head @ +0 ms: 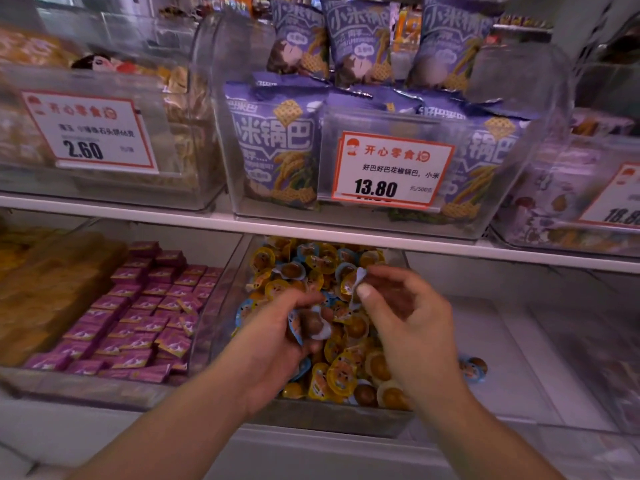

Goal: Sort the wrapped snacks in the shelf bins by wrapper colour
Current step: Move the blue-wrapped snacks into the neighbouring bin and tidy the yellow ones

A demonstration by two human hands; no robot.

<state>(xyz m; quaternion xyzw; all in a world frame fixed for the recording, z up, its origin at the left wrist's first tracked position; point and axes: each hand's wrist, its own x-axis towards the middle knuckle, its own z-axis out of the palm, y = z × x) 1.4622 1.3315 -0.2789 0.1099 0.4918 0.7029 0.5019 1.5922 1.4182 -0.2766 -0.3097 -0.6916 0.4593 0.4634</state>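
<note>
A clear bin (322, 419) on the lower shelf holds a heap of small round wrapped snacks (343, 372), some yellow-rimmed and some blue-rimmed. My left hand (291, 337) is over the heap and grips blue-rimmed snacks (311, 325) in its curled fingers. My right hand (408, 317) is a little higher to the right and pinches one blue-rimmed snack (358, 277) between thumb and fingers. One blue-rimmed snack (473, 368) lies alone in the clear bin (519, 341) to the right.
To the left a bin holds rows of purple packets (138, 317) beside orange packs (45, 292). The upper shelf (138, 211) carries bins of purple snack bags (277, 147) with price cards (391, 168) just above my hands.
</note>
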